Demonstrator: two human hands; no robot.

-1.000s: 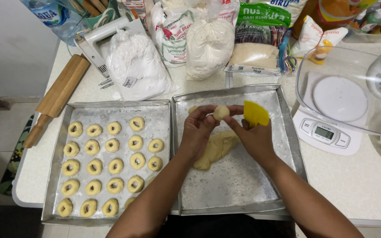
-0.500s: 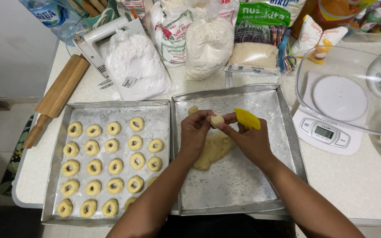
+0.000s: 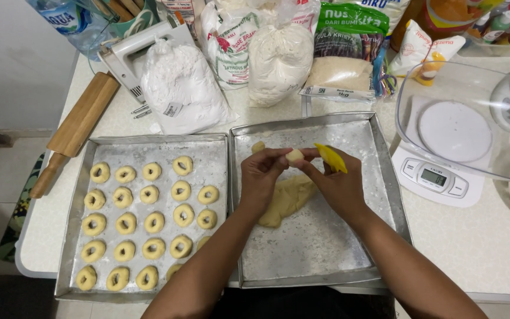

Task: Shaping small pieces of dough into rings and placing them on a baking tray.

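Dough ball sits pinched between fingertips of both hands, above the right tray. Left hand closed on it from the left; right hand pinches from the right, also holding yellow scraper. Dough lump lies just below the hands.

Room low on the right tray

Bare tray floor lies open below the dough lump; flour bags wall the far side.

Pale countertop, two metal baking trays side by side (touching), rolling pin, kitchen scale, flour bags
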